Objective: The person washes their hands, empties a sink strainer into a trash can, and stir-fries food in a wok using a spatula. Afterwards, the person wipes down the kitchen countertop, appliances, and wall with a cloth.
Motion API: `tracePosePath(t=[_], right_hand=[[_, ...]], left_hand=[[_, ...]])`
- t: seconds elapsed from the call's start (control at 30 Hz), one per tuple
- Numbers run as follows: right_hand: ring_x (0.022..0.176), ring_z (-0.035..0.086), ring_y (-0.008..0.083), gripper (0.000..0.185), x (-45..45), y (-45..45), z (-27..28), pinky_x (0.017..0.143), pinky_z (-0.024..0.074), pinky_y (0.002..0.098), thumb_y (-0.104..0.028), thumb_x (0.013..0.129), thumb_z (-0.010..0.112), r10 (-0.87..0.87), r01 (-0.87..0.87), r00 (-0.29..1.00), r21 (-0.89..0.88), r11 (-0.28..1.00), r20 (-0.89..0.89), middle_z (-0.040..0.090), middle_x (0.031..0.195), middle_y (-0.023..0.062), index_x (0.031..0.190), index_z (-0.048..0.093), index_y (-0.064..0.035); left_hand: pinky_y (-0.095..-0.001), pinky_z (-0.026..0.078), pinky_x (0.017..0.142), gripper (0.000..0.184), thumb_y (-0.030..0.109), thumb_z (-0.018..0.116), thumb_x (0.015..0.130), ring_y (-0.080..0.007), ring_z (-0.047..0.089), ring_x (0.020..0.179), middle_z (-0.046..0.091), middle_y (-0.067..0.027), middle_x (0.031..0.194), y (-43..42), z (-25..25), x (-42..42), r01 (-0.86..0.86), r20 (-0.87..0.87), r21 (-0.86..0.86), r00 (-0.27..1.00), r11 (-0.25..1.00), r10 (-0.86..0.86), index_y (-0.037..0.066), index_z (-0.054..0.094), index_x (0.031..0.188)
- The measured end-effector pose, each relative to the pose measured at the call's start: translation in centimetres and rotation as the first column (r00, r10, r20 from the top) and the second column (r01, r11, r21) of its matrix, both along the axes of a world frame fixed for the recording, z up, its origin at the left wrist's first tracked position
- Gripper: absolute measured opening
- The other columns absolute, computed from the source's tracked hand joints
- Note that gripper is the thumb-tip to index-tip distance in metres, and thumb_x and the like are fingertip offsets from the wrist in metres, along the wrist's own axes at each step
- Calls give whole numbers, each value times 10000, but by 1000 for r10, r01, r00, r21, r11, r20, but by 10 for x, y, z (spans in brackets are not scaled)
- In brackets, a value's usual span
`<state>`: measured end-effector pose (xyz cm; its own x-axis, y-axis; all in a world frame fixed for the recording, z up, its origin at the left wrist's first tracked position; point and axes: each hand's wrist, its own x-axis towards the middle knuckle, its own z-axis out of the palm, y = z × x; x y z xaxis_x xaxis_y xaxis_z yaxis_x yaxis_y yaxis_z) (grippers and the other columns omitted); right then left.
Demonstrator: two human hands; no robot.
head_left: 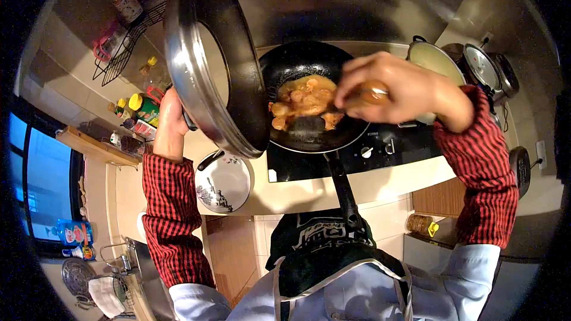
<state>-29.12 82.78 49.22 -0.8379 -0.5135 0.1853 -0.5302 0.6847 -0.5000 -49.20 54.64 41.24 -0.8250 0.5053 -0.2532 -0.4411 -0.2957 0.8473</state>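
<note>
Lid [235,65]: domed, metal rim, glass window, raised on edge left of the wok; probably rigid, fairly weighty, slick if steamed, the glass breakable, best taken by the dark knob [190,120] on its outer face. My left hand [171,120] grasps it there, fingers mostly hidden, so I cannot tell how tightly they curl. Cooking tool, brown handle [376,92]: likely light and stiff, best gripped along the handle; held over the wok's right side. My right hand [380,83] is clenched around it. Wok [318,56]: black, on the stove [291,169], long handle [342,187] toward me; likely heavy. Food [306,96]: saucy pieces inside, presumably soft, slippery. Plate [235,181]: patterned, near left, probably brittle.
</note>
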Motion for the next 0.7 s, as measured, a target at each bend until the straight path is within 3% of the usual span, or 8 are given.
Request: tracePosePath(t=[0.07, 0.23, 0.33, 0.4, 0.43, 0.5, 0.6, 0.7], right_hand=[[723, 577, 243, 187, -13, 6, -7, 653, 467, 310, -61, 649, 624, -52, 51, 998, -7, 999, -40, 583, 785, 122, 824, 592, -4], [721, 562, 124, 166, -29, 4, 2, 657, 446, 257, -51, 686, 609, -226, 246, 963, -141, 959, 145, 597, 769, 51, 846, 569, -26], [669, 549, 94, 150, -47, 7, -18, 614, 442, 229, -105, 718, 598, -326, 361, 929, -226, 905, 177, 590, 740, 37, 843, 564, -30], [632, 553, 97, 160, -60, 14, -29, 587, 451, 228, -126, 726, 593, -393, 425, 902, -222, 877, 176, 592, 738, 43, 845, 563, -22], [591, 555, 102, 184, -66, 18, -31, 556, 458, 225, -146, 732, 588, -448, 492, 869, -254, 833, 211, 592, 723, 53, 850, 561, -8], [550, 557, 108, 210, -70, 18, -36, 525, 466, 223, -165, 738, 583, -497, 555, 830, -284, 782, 252, 592, 709, 63, 855, 559, 7], [520, 566, 117, 240, -72, 18, -50, 489, 465, 222, -190, 731, 594, -608, 674, 722, -530, 514, 329, 593, 664, 84, 820, 563, 31], [514, 563, 113, 237, -74, 38, -75, 489, 462, 228, -194, 736, 593, -691, 698, 703, -346, 627, 165, 598, 668, 94, 813, 568, 28]], left_hand=[[-340, 504, 629, 293, 182, 353, 871, -208, 587, 724, 579, -135, 883, -5, -8, -16, 260, -49, 160, 966, 952, -255, -40, 515, 974], [-327, 503, 609, 277, 173, 362, 869, -206, 583, 710, 582, -123, 863, -23, -21, -26, 140, -27, 111, 990, 984, -138, -34, 522, 961], [-320, 502, 600, 267, 171, 373, 867, -197, 582, 700, 583, -118, 855, -23, -22, -27, 262, -47, 221, 965, 939, -258, -29, 529, 950], [-317, 502, 596, 253, 164, 383, 864, -191, 581, 694, 584, -111, 845, -15, -19, -22, -63, -160, -77, 986, 995, 50, -24, 533, 940], [-317, 502, 596, 253, 164, 383, 864, -191, 581, 694, 584, -111, 845, -20, -22, -28, -64, -167, -77, 985, 995, 50, -24, 533, 940], [-315, 502, 593, 249, 161, 385, 864, -186, 581, 694, 585, -107, 840, -36, -32, -42, 218, -232, 32, 951, 975, -205, -25, 533, 941], [-311, 502, 590, 253, 163, 384, 866, -186, 581, 692, 584, -112, 845, -24, -19, -24, 25, -227, -106, 973, 994, -49, -27, 533, 941], [-316, 502, 596, 260, 168, 379, 869, -193, 582, 698, 584, -119, 851, -21, -17, -22, -15, -154, -104, 988, 994, -1, -30, 528, 948]])
